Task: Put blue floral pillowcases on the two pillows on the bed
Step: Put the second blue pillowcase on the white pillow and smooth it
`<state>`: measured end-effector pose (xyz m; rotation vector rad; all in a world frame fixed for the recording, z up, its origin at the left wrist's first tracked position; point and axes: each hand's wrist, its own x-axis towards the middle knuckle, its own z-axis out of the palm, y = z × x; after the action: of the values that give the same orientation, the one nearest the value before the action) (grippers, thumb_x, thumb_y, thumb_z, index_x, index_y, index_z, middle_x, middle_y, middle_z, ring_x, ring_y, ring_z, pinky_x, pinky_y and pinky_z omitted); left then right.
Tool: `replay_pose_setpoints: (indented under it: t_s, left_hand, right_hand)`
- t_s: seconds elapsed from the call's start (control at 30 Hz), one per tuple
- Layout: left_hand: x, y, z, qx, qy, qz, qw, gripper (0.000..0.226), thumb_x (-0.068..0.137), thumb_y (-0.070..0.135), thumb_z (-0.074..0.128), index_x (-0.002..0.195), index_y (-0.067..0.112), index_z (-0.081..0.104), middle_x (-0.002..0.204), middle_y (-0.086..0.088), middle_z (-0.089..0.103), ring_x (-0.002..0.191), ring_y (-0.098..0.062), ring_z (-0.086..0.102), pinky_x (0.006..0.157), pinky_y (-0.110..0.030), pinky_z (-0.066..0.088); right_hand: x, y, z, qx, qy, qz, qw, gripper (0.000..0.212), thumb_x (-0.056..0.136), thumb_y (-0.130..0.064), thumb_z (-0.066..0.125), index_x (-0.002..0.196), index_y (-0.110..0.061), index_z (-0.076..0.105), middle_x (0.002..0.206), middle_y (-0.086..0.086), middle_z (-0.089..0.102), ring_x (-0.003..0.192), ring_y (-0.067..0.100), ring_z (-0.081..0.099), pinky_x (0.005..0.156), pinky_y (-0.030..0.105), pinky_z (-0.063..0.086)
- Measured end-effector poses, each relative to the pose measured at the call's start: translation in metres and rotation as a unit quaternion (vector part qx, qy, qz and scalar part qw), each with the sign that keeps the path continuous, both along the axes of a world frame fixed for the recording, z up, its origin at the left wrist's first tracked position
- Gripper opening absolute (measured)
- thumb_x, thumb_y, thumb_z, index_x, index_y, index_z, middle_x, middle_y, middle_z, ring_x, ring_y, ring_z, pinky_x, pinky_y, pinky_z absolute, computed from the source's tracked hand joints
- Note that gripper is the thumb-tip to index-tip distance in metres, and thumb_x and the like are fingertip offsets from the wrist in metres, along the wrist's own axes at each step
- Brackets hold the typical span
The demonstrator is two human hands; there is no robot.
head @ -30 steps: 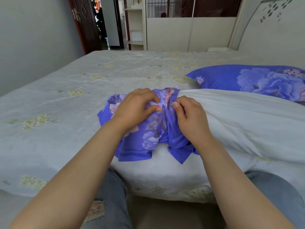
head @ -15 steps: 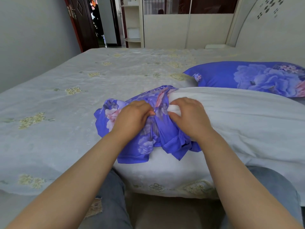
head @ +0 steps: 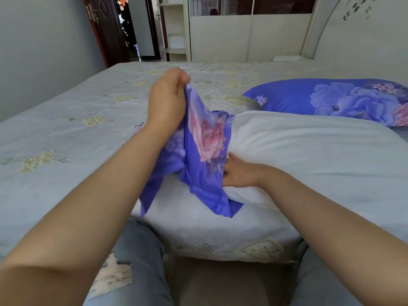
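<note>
Your left hand (head: 166,102) sits up at about 11 o'clock from the middle of the view, fingers pinched tight on the top edge of the pillowcase (head: 198,151). Holding it high like that makes the blue floral cloth hang as an open curtain in front of the pillow's end, so the mouth stays wide rather than bunched.

Your right hand (head: 239,174) lies lower, toward 4 o'clock from the left one, against the near corner of the bare white pillow (head: 309,155). Its fingertips disappear behind the cloth, so you cannot tell whether they are curled round the corner or only pressing it; the likely purpose is to steady and feed that corner into the opening.

The pillow rests lengthwise on the bed (head: 66,129), running off toward 3 o'clock, with only its left end touched by the case. I judge the sleeve barely started.

Behind it, at 2 o'clock, the second pillow (head: 331,98) already wears its floral cover, so this is the last one.
</note>
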<state>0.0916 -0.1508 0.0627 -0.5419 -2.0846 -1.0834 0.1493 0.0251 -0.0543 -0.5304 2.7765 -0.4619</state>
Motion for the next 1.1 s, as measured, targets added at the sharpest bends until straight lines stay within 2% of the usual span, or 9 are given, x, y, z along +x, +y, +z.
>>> replay_pose_setpoints:
  t_s: [0.1,0.27,0.47,0.63,0.73,0.8,0.93,1.03,1.1]
  left_hand:
    - [-0.024,-0.006,0.003,-0.106,-0.039,0.045,0.993,0.025,0.096,0.02,0.044,0.098,0.008,0.066,0.103,-0.012,0.058,0.102,-0.029,0.05,0.077,-0.027,0.033]
    - [0.005,-0.003,-0.049,-0.354,-0.017,0.116,0.928,0.016,0.09,0.019,0.055,0.095,0.008,0.065,0.097,-0.018,0.055,0.081,-0.039,0.061,0.06,-0.039,0.042]
    - [0.053,0.004,-0.089,-0.384,-0.125,0.097,0.91,0.055,0.09,0.061,0.04,0.099,0.009,0.057,0.099,-0.01,0.066,0.087,-0.031,0.062,0.061,-0.031,0.033]
    - [0.043,-0.001,-0.093,-0.408,-0.207,0.078,0.886,0.014,0.09,0.027,0.054,0.088,0.014,0.06,0.101,-0.012,0.066,0.093,-0.033,0.061,0.067,-0.031,0.038]
    - [0.043,0.002,-0.093,-0.288,-0.255,0.038,0.922,0.015,0.091,0.016,0.049,0.077,0.013,0.056,0.08,-0.009,0.065,0.074,-0.027,0.059,0.06,-0.027,0.036]
    - [0.044,0.011,-0.088,-0.033,-0.364,-0.059,0.929,0.024,0.093,0.008,0.044,0.071,0.011,0.054,0.059,-0.005,0.059,0.05,-0.017,0.052,0.049,-0.025,0.036]
    - [0.058,0.046,-0.075,0.352,-0.522,-0.246,0.737,0.028,0.095,-0.005,0.035,0.084,0.001,0.06,0.064,-0.005,0.067,0.051,-0.016,0.065,0.052,-0.025,0.053]
    - [0.055,0.052,-0.075,0.405,-0.542,-0.294,0.675,0.032,0.095,-0.004,0.031,0.107,0.005,0.061,0.091,-0.002,0.069,0.07,-0.022,0.07,0.07,-0.029,0.056]
    - [0.043,0.044,-0.079,0.419,-0.527,-0.26,0.692,0.035,0.1,0.008,0.026,0.118,0.011,0.057,0.107,-0.005,0.067,0.096,-0.023,0.065,0.076,-0.033,0.054]
  right_hand:
    - [0.01,-0.004,-0.013,0.065,0.088,0.014,0.994,0.016,0.093,-0.033,0.049,0.103,-0.029,0.061,0.149,-0.006,0.033,0.141,0.013,0.02,0.116,0.04,-0.003]
    - [0.008,-0.011,-0.029,-0.064,0.103,-0.027,0.992,0.049,0.086,-0.033,0.039,0.132,-0.019,0.052,0.146,-0.003,0.041,0.137,0.014,0.027,0.118,0.039,0.003]
    - [0.005,-0.012,-0.019,-0.236,0.051,-0.109,0.964,0.033,0.098,-0.018,0.041,0.124,-0.014,0.059,0.137,0.006,0.051,0.131,0.023,0.039,0.115,0.04,0.022]
    - [0.014,-0.011,-0.022,-0.335,-0.012,-0.079,0.939,0.022,0.093,-0.014,0.054,0.11,-0.005,0.065,0.118,0.007,0.065,0.116,0.026,0.055,0.106,0.043,0.039]
    - [0.012,-0.015,-0.026,-0.302,0.001,-0.063,0.951,0.024,0.086,-0.023,0.055,0.104,-0.012,0.067,0.115,-0.001,0.067,0.12,0.022,0.051,0.11,0.04,0.031]
    - [0.01,-0.017,-0.026,-0.278,-0.006,-0.071,0.958,0.021,0.082,-0.023,0.055,0.093,-0.009,0.067,0.103,0.006,0.068,0.108,0.023,0.055,0.103,0.034,0.037]
    - [0.012,-0.019,-0.016,-0.191,-0.011,-0.111,0.975,0.027,0.088,0.005,0.045,0.067,-0.013,0.048,0.073,0.006,0.048,0.066,0.011,0.043,0.061,0.012,0.036]
    - [0.009,-0.019,-0.027,-0.064,0.028,-0.089,0.994,0.044,0.093,-0.011,0.049,0.136,-0.01,0.043,0.143,0.008,0.041,0.134,0.019,0.033,0.112,0.029,0.018]
    - [0.008,-0.023,-0.04,-0.053,0.115,-0.042,0.991,0.053,0.092,-0.013,0.047,0.144,-0.015,0.035,0.153,0.0,0.029,0.143,0.012,0.017,0.115,0.035,-0.002]
